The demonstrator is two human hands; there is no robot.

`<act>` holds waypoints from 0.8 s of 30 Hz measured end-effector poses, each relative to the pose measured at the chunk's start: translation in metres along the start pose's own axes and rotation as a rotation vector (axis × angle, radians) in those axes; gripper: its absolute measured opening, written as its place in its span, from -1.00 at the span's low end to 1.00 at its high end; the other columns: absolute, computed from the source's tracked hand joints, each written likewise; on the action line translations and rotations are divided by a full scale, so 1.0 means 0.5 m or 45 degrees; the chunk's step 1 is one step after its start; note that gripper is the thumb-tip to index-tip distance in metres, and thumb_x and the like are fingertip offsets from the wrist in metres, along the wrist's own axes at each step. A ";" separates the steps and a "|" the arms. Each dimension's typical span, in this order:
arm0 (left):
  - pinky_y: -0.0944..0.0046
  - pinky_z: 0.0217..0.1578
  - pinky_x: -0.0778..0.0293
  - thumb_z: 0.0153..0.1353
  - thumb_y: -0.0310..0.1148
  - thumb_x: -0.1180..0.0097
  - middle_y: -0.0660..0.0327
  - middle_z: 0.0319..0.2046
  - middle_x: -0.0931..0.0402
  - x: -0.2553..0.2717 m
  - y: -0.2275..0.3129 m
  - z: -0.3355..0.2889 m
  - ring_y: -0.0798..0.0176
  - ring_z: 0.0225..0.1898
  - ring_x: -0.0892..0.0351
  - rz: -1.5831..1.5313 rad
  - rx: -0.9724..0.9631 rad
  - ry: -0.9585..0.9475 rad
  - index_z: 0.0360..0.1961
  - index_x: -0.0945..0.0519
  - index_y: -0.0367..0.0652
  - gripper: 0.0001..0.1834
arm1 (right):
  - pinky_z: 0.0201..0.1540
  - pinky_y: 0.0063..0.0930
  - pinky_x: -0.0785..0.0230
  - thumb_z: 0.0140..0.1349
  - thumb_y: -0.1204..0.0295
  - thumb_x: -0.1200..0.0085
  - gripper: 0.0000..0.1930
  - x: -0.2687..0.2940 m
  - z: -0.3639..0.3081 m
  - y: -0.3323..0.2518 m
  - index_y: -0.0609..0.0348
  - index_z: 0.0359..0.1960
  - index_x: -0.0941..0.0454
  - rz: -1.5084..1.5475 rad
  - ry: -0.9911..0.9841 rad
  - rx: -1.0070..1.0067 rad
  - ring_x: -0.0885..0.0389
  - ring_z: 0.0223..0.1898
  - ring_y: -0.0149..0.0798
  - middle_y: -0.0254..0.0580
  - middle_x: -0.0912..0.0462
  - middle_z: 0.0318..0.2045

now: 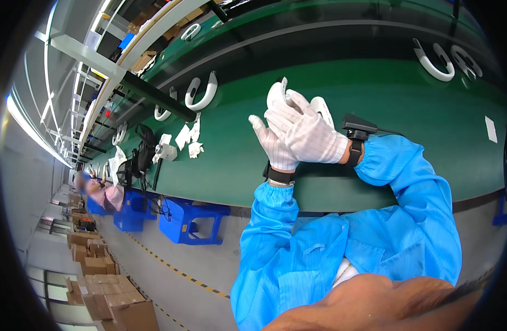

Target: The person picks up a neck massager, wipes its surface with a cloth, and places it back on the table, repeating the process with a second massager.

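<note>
Both my hands wear white striped gloves and are crossed over each other above the green bench. My right hand (314,135) lies across the left with its fingers stretched out. Beneath it, my left hand (277,150) has its thumb spread; its other fingers are partly hidden. Just beyond the fingers is a white curved part (275,95), and beside my right hand shows a white rounded piece (323,109). The hands cover the space between these two, so I cannot tell whether they join. No grip on either is visible. A black device (359,126) is strapped at my right wrist.
More white curved parts lie on the green bench (231,160), at the left (205,96) and far right (438,63). Crumpled white paper (195,149) and a black bag (145,146) are left of me. Blue stools (187,223) stand below the edge. A person (107,194) sits further left.
</note>
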State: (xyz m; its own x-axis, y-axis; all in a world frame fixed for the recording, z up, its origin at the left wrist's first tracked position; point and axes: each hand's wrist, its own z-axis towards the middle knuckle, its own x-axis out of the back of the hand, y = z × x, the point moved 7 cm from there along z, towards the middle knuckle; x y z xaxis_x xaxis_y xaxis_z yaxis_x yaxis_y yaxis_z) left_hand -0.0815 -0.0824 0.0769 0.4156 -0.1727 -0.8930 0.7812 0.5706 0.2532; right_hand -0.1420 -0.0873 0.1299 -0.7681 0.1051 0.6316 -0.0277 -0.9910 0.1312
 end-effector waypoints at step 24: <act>-0.08 0.02 -0.56 0.43 -0.44 0.09 0.12 -0.26 -0.43 0.269 -0.022 -0.102 0.06 -0.19 -0.53 0.020 0.126 1.149 -0.08 -0.35 -0.23 -0.88 | 0.30 -0.41 -0.26 0.36 0.47 0.07 -0.46 -0.206 -0.197 0.240 0.29 0.37 -0.23 1.111 0.150 -0.852 -0.45 0.26 -0.14 0.05 -0.45 0.26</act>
State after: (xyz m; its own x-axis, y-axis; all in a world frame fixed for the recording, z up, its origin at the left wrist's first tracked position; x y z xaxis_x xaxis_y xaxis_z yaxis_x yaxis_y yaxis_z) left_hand -0.0580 -0.0711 -0.0651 -0.0639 0.5528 -0.8309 0.8323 0.4889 0.2612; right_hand -0.1295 -0.2251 0.0052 -0.7472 -0.6255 0.2246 0.2401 -0.5692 -0.7863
